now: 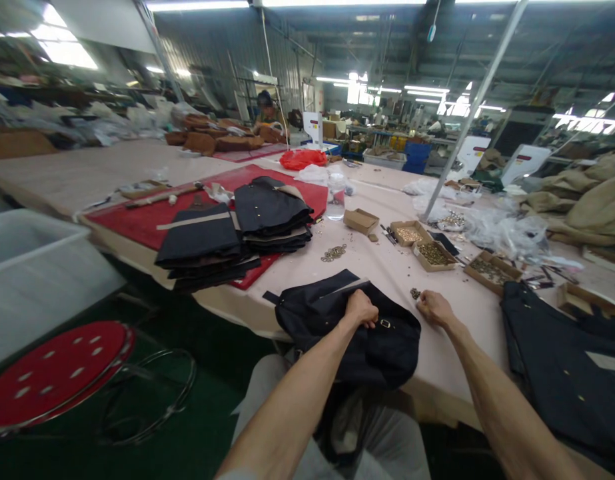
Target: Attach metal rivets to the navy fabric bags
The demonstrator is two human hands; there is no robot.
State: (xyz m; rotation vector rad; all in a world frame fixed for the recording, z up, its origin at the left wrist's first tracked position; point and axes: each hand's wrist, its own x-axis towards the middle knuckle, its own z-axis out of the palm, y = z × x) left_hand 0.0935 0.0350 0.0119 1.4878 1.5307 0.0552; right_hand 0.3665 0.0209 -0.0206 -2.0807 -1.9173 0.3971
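Note:
A dark fabric bag [307, 313] with a small metal buckle [385, 323] lies at the table's front edge, partly over my lap. My left hand [361, 309] is closed on the bag's fabric near the buckle. To the right of the bag, my right hand [436, 309] rests at the tabletop with its fingers drawn together. Its fingertips are beside a small pile of metal fittings [415, 293]; what they pinch, if anything, is hidden. Farther back lies a group of metal rings [334, 253].
Stacked dark fabric pieces [202, 233] lie on a red mat [137, 217] at left. Cardboard boxes of small hardware [434, 256] stand right of centre, near a metal pole [470, 113]. More dark fabric [562, 360] lies at right. A red stool [57, 370] and white bin [37, 267] are at left.

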